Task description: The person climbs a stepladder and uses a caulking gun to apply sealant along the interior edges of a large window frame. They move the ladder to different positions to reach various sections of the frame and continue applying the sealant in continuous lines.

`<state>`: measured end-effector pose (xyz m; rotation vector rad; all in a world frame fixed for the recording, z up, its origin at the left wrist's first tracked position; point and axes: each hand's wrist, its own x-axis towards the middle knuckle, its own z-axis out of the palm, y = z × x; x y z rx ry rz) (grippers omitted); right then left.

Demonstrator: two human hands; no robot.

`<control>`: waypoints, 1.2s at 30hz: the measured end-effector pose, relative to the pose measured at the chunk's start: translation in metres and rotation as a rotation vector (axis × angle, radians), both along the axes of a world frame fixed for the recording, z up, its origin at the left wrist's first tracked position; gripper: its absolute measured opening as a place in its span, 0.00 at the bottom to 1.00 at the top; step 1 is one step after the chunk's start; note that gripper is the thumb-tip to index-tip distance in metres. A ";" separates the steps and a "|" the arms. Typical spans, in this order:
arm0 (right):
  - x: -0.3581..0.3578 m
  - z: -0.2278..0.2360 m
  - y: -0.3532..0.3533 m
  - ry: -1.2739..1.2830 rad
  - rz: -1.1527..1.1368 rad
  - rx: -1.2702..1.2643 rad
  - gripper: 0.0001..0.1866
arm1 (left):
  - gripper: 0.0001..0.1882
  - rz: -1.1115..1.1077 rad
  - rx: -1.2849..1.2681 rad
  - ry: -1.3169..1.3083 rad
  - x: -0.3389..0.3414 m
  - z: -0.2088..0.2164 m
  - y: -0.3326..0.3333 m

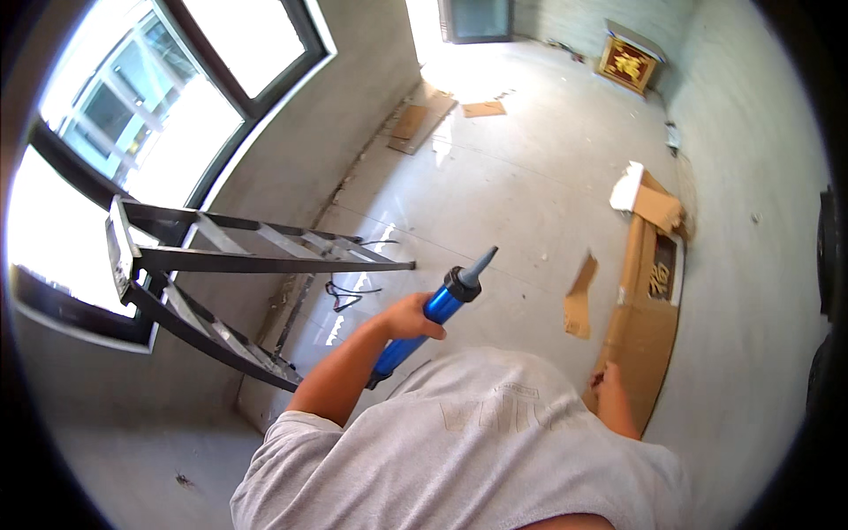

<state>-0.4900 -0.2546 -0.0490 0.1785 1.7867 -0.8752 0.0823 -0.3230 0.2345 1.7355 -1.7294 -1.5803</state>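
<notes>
My left hand [409,317] is wrapped around the blue barrel of a caulking gun [449,301]. The gun has black end caps, and its grey tapered nozzle [478,266] points up and to the right, away from my body. Its rear end lies beside my grey shirt [495,424]. On the right, my right hand [608,382] hangs low with its fingers curled together, in front of a long cardboard box [638,344]. Whether those fingers touch the box, or pinch something small, I cannot tell.
An open stepladder [265,262] stands at the left beneath a dark-framed window [238,106]. Cardboard scraps [579,300] lie on the tiled floor [495,177]. A red and gold cabinet [628,62] stands at the far right. Black cable [346,293] lies near the ladder.
</notes>
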 end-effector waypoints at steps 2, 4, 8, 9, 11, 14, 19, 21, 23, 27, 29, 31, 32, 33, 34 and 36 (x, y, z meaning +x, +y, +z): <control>0.040 0.020 -0.016 0.040 0.061 -0.062 0.13 | 0.24 0.105 -0.059 0.074 0.017 -0.001 0.001; 0.083 0.035 -0.029 -0.010 0.139 -0.120 0.07 | 0.24 0.218 -0.086 0.146 0.034 -0.018 -0.004; 0.197 0.096 -0.082 0.004 0.644 -0.249 0.09 | 0.23 0.413 -0.246 0.282 0.055 -0.027 -0.022; 0.215 0.096 -0.095 -0.026 0.756 -0.316 0.10 | 0.24 0.435 -0.302 0.280 0.054 -0.014 -0.031; 0.254 0.106 -0.123 -0.068 0.973 -0.408 0.12 | 0.24 0.630 -0.353 0.387 0.056 -0.009 -0.048; 0.305 0.152 -0.161 -0.052 1.285 -0.465 0.17 | 0.25 0.885 -0.378 0.563 0.061 -0.019 -0.073; 0.327 0.105 -0.224 0.149 1.406 -0.620 0.33 | 0.24 1.154 -0.258 0.817 0.069 0.036 -0.120; 0.332 0.091 -0.259 0.186 1.246 -0.711 0.49 | 0.26 1.223 -0.231 0.892 0.077 0.037 -0.137; 0.341 0.095 -0.303 0.185 1.208 -1.077 0.47 | 0.29 1.301 -0.191 0.963 0.085 0.039 -0.150; 0.346 0.137 -0.383 0.155 1.380 -1.455 0.22 | 0.36 1.484 -0.106 0.979 0.097 0.040 -0.176; 0.358 0.173 -0.415 -0.009 1.533 -1.412 0.12 | 0.38 1.519 -0.099 0.970 0.109 0.042 -0.185; 0.368 0.193 -0.445 -0.212 1.637 -1.226 0.07 | 0.34 1.588 -0.152 1.004 0.114 0.048 -0.197; 0.373 0.207 -0.454 -0.327 1.667 -1.058 0.07 | 0.33 1.628 -0.174 1.029 0.116 0.050 -0.200; 0.383 0.222 -0.461 -0.280 1.668 -1.119 0.09 | 0.31 1.651 -0.192 1.054 0.125 0.044 -0.202; 0.389 0.235 -0.469 -0.358 1.662 -1.045 0.10 | 0.31 1.651 -0.187 1.051 0.127 0.042 -0.203; 0.408 0.252 -0.484 -0.499 1.651 -0.902 0.12 | 0.30 1.645 -0.192 1.050 0.137 0.039 -0.201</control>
